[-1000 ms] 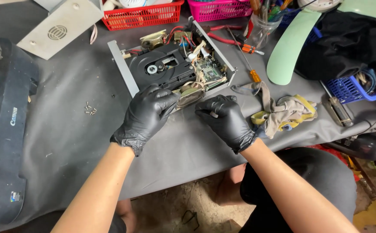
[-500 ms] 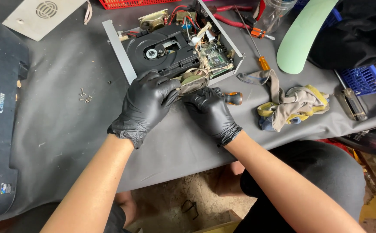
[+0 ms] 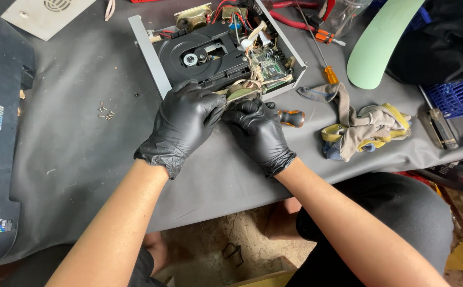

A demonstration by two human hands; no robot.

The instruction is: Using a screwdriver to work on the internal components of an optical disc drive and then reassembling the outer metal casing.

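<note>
Gloved left hand (image 3: pixel 184 121) and right hand (image 3: pixel 257 130) fingers clamp small part (image 3: pixel 242 93) at disc player (image 3: pixel 218 50) near edge.

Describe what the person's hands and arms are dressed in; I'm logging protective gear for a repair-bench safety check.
Both the left hand and the right hand wear black, slightly glossy disposable gloves that fit tightly over the fingers. Each glove ends at the wrist in a loose, wrinkled cuff. Above the cuffs the forearms are bare: no sleeves, watch or wristband show.
</note>
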